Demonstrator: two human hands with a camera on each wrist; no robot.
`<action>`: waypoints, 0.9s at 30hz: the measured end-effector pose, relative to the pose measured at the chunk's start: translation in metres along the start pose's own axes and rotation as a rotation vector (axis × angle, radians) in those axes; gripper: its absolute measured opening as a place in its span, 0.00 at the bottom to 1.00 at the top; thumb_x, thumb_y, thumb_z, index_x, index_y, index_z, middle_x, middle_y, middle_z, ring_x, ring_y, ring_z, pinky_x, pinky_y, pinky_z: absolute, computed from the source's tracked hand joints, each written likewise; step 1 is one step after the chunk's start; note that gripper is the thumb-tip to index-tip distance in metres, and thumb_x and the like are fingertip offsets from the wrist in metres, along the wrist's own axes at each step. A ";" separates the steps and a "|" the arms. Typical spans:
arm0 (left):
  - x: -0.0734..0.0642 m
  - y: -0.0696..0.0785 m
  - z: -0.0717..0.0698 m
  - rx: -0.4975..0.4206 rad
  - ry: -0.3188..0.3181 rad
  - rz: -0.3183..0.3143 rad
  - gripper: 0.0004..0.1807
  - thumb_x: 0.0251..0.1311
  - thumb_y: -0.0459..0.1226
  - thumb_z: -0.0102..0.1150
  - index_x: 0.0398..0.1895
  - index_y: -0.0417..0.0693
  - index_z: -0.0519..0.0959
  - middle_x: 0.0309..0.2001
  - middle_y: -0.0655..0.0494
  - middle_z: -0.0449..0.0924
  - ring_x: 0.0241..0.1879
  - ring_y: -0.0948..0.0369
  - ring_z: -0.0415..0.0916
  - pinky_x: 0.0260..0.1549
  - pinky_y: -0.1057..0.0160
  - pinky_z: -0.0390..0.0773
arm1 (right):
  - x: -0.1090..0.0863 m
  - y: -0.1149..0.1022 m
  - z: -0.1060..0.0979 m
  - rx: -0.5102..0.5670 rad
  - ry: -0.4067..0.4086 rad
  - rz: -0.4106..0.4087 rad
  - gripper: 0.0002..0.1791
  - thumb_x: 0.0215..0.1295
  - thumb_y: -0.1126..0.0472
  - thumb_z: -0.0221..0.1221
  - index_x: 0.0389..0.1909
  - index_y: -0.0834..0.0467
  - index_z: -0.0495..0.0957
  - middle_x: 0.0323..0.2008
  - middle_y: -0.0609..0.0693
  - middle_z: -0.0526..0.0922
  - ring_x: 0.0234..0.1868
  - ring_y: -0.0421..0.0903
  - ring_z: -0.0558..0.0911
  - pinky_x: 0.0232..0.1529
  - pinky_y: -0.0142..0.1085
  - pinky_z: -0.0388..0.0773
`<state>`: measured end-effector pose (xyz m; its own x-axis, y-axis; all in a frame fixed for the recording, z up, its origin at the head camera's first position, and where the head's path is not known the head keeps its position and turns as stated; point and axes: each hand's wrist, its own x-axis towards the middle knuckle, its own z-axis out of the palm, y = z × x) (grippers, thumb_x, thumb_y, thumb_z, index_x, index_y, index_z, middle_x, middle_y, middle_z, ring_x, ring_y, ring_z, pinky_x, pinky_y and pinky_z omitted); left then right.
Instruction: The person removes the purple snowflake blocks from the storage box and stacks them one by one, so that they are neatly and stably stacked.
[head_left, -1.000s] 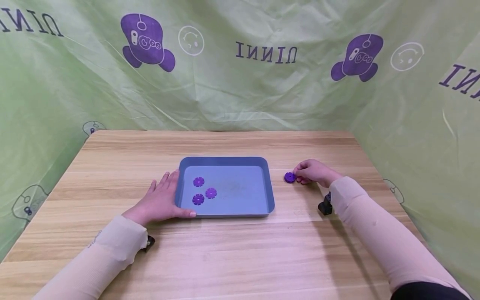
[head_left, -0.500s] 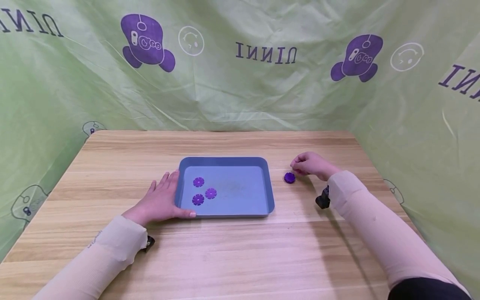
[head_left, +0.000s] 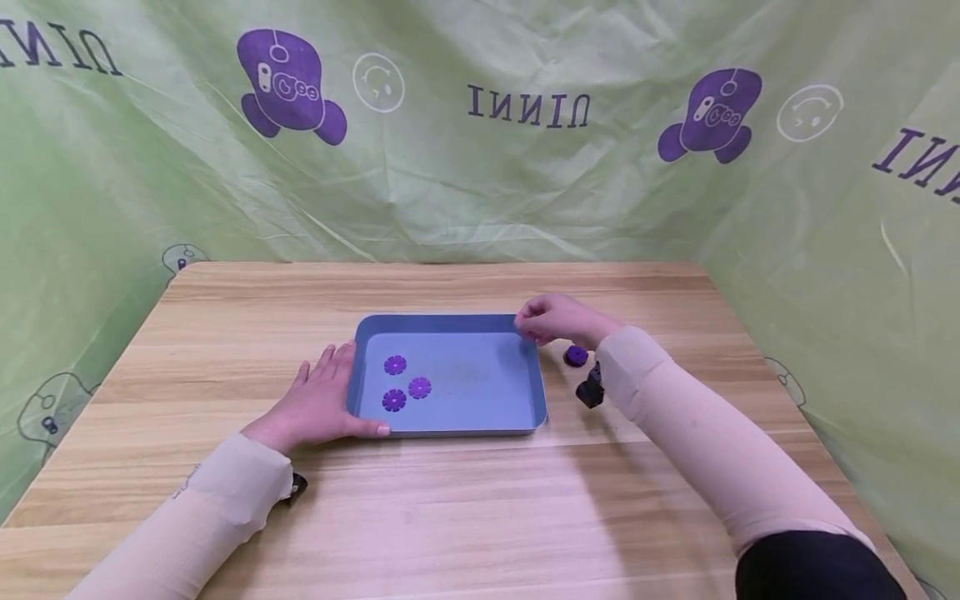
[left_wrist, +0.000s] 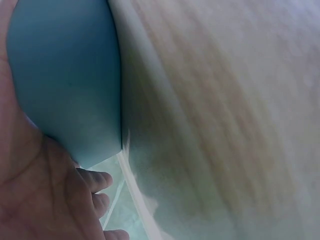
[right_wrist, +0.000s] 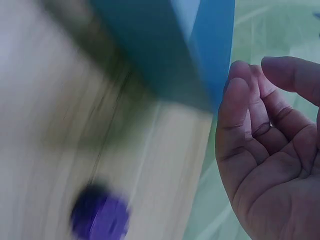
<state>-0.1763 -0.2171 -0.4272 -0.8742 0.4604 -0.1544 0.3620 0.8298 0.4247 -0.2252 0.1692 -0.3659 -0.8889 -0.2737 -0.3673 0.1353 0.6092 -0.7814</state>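
Observation:
The blue tray [head_left: 480, 375] rests on the table with three flat purple notched discs lying in its left half; one is this disc [head_left: 420, 387]. My left hand [head_left: 318, 408] lies spread against the tray's left side, its thumb on the front rim. In the left wrist view the palm [left_wrist: 45, 200] touches the tray wall [left_wrist: 65, 85]. Over the tray's back right corner is my right hand [head_left: 555, 318], fingertips drawn close together. No disc shows between the fingertips of the right hand [right_wrist: 275, 135]; whether they pinch one is hidden. A small purple disc stack [head_left: 576, 356] sits right of the tray.
The wooden table [head_left: 450, 517] reaches back to a green printed curtain [head_left: 480, 192], which also hangs at both sides. A black wrist device [head_left: 591, 389] hangs under the right sleeve, close to the disc stack.
My right hand has left the disc stack, risen, and moved left to the tray's back right corner. The left hand and the three discs in the tray stay put.

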 end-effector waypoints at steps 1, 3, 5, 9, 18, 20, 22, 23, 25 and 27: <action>0.000 -0.001 0.000 0.003 0.002 0.000 0.82 0.42 0.73 0.71 0.80 0.27 0.37 0.80 0.28 0.38 0.79 0.33 0.32 0.72 0.29 0.34 | 0.003 -0.006 0.006 0.000 -0.012 -0.006 0.14 0.75 0.65 0.56 0.53 0.72 0.78 0.42 0.60 0.83 0.41 0.48 0.81 0.48 0.40 0.82; -0.001 -0.002 0.001 0.013 0.008 0.004 0.82 0.42 0.74 0.70 0.80 0.26 0.37 0.80 0.27 0.38 0.79 0.33 0.31 0.72 0.29 0.34 | 0.010 -0.018 0.018 -0.003 -0.039 -0.026 0.15 0.74 0.66 0.56 0.53 0.72 0.78 0.44 0.63 0.83 0.43 0.49 0.82 0.48 0.41 0.82; -0.001 -0.004 0.001 0.025 0.010 0.005 0.82 0.42 0.74 0.70 0.80 0.26 0.37 0.80 0.27 0.37 0.79 0.33 0.30 0.72 0.30 0.33 | 0.017 -0.028 0.030 -0.013 -0.070 -0.046 0.15 0.74 0.65 0.56 0.54 0.72 0.78 0.46 0.63 0.84 0.45 0.50 0.83 0.49 0.42 0.82; -0.004 -0.004 0.001 0.044 0.018 0.010 0.82 0.42 0.74 0.70 0.79 0.25 0.38 0.80 0.26 0.36 0.79 0.33 0.30 0.72 0.30 0.33 | 0.030 -0.043 0.054 -0.033 -0.127 -0.075 0.14 0.74 0.64 0.58 0.52 0.71 0.80 0.45 0.61 0.84 0.44 0.48 0.83 0.48 0.38 0.82; -0.003 -0.004 0.000 0.069 0.021 0.007 0.82 0.42 0.75 0.68 0.80 0.26 0.37 0.80 0.27 0.33 0.79 0.33 0.28 0.71 0.29 0.30 | 0.050 -0.057 0.093 -0.108 -0.196 -0.086 0.07 0.73 0.64 0.62 0.42 0.64 0.83 0.35 0.52 0.84 0.35 0.43 0.80 0.39 0.33 0.81; -0.003 -0.004 0.000 0.088 0.021 0.002 0.82 0.42 0.77 0.67 0.80 0.27 0.37 0.80 0.28 0.32 0.79 0.34 0.27 0.71 0.29 0.30 | 0.053 -0.057 0.100 -0.131 -0.202 -0.094 0.05 0.72 0.64 0.62 0.41 0.63 0.83 0.33 0.51 0.83 0.33 0.42 0.80 0.38 0.32 0.81; -0.003 -0.004 -0.001 0.101 0.025 -0.002 0.82 0.41 0.77 0.66 0.80 0.27 0.38 0.81 0.29 0.32 0.79 0.34 0.27 0.71 0.29 0.29 | 0.056 -0.058 0.105 -0.150 -0.212 -0.102 0.04 0.71 0.65 0.63 0.40 0.63 0.83 0.31 0.50 0.83 0.32 0.42 0.80 0.37 0.32 0.81; -0.003 -0.003 -0.001 0.103 0.026 -0.003 0.82 0.41 0.78 0.66 0.80 0.27 0.39 0.81 0.29 0.33 0.79 0.34 0.28 0.71 0.28 0.29 | 0.057 -0.059 0.107 -0.159 -0.220 -0.104 0.04 0.70 0.66 0.63 0.40 0.63 0.82 0.31 0.50 0.82 0.31 0.41 0.80 0.36 0.32 0.81; -0.003 -0.002 -0.002 0.104 0.027 -0.004 0.83 0.40 0.78 0.66 0.80 0.27 0.39 0.81 0.29 0.33 0.79 0.34 0.28 0.71 0.28 0.29 | 0.058 -0.060 0.111 -0.200 -0.239 -0.106 0.03 0.69 0.66 0.64 0.40 0.63 0.82 0.30 0.49 0.82 0.31 0.41 0.79 0.36 0.31 0.81; -0.003 -0.001 -0.003 0.100 0.026 -0.004 0.83 0.40 0.78 0.66 0.80 0.28 0.39 0.81 0.30 0.33 0.79 0.34 0.28 0.71 0.29 0.28 | 0.059 -0.062 0.114 -0.248 -0.258 -0.106 0.04 0.68 0.66 0.65 0.41 0.62 0.82 0.29 0.48 0.81 0.30 0.40 0.79 0.35 0.30 0.80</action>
<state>-0.1752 -0.2203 -0.4246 -0.8834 0.4498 -0.1317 0.3879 0.8594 0.3332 -0.2363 0.0307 -0.3964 -0.7482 -0.5046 -0.4307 -0.0904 0.7207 -0.6873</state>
